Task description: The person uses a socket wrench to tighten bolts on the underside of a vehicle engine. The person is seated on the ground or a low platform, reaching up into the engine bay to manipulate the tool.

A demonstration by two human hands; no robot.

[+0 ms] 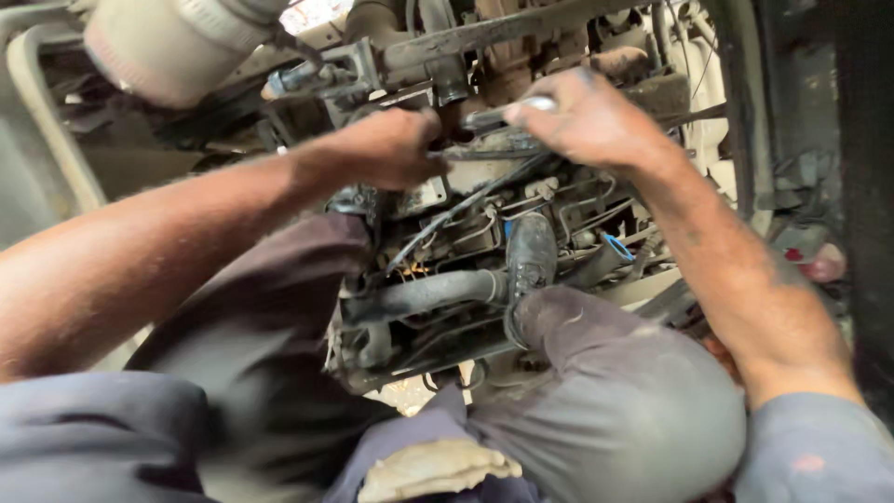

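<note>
- Engine (447, 251) sits centre frame, grimy, w/ hoses & thin metal lines across its top; person is perched over it, legs either side.
- Far left: pale cylindrical canister (177, 42) hangs up top, well apart from both hands; no need to touch it.
- Left hand (396, 144) is curled shut into a fist at engine's upper edge, gripping smth dark — can't tell if it's a bracket or a tool handle, blurred. Judgement: use it as the brace; keep wrist straight & forearm in line so it takes the counter-force.
- Between the hands: dark thin cables (466, 200) run diagonally down. Judgement: keep them out of the tool's swing so nothing gets snagged or pinched.
- Black shoe (531, 251) is planted on the engine just above the thick grey hose (433, 291). Judgement: weight should stay on solid casting, not on hose or the thin lines nearby.
- Right hand (591, 116) is closed round a bright metal tool (507, 110), shaft pointing left toward the other hand; tip is hidden. Judgement: seat the tip square before loading, pull steady rather than jerk; greasy fingers slip easy.
- Far right: blue clip (616, 247) and wiring sit below the right forearm; elbow should stay clear of them.
</note>
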